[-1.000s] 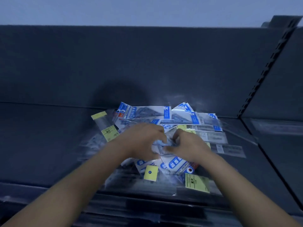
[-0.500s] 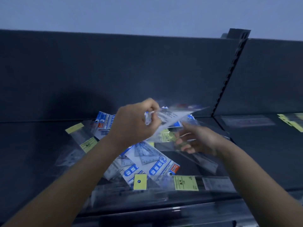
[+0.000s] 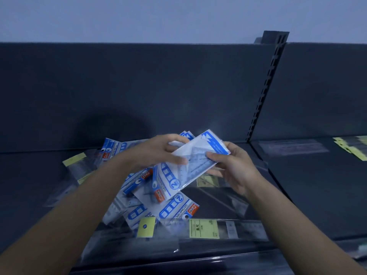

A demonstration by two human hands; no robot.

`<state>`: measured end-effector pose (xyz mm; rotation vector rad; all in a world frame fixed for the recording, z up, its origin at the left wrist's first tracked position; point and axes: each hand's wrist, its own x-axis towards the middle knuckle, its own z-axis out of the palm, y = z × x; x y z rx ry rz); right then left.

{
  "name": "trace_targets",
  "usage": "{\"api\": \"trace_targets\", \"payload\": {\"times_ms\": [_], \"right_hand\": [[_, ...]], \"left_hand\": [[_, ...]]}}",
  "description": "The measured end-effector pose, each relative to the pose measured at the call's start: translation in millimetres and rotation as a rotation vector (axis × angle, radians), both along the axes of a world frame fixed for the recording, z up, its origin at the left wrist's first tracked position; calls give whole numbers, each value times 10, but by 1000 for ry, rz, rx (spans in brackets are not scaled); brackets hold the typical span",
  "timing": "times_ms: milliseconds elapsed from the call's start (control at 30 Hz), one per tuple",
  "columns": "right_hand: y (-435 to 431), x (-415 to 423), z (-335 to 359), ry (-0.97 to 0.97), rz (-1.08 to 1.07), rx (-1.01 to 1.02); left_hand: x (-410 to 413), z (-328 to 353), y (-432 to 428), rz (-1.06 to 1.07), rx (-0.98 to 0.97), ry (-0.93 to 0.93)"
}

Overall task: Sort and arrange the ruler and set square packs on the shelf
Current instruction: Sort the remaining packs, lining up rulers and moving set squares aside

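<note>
From the head view, I hold a set square pack point(image 3: 195, 161) in both hands, lifted clear above the loose pile of packs point(image 3: 162, 211) on the shelf point(image 3: 29, 175). My left hand point(image 3: 156, 150) curls over its upper left edge. My right hand point(image 3: 235, 168) pinches its right side, thumb on top and fingers underneath. There may be a second pack fanned beneath it; I cannot tell. The pack's long axis runs on a slant, from low on my left, near the pile, up toward the far right. The high end points at the upright post point(image 3: 266, 86) and the neighbouring bay point(image 3: 317, 185) beyond it. My right hand is nearer that side, so I judge it would carry the pack across. The ruler packs point(image 3: 203, 228) lie crosswise along the front edge below.
</note>
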<state>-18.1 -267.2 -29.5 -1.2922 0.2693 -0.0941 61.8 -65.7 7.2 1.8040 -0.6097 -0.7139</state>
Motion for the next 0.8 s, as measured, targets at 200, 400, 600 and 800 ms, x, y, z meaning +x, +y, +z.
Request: {"api": "trace_targets", "payload": {"times_ms": [200, 400, 600, 800], "right_hand": [[-365, -173, -44, 195, 153, -1301], [-227, -152, -90, 216, 406, -1481], [-453, -146, 58, 109, 447, -1116], [-1208, -477, 303, 108, 309, -1025]], "left_hand": [[181, 28, -62, 138, 232, -278], [302, 54, -123, 228, 177, -270], [282, 78, -275, 110, 125, -338], [225, 242, -561, 14, 122, -418]]}}
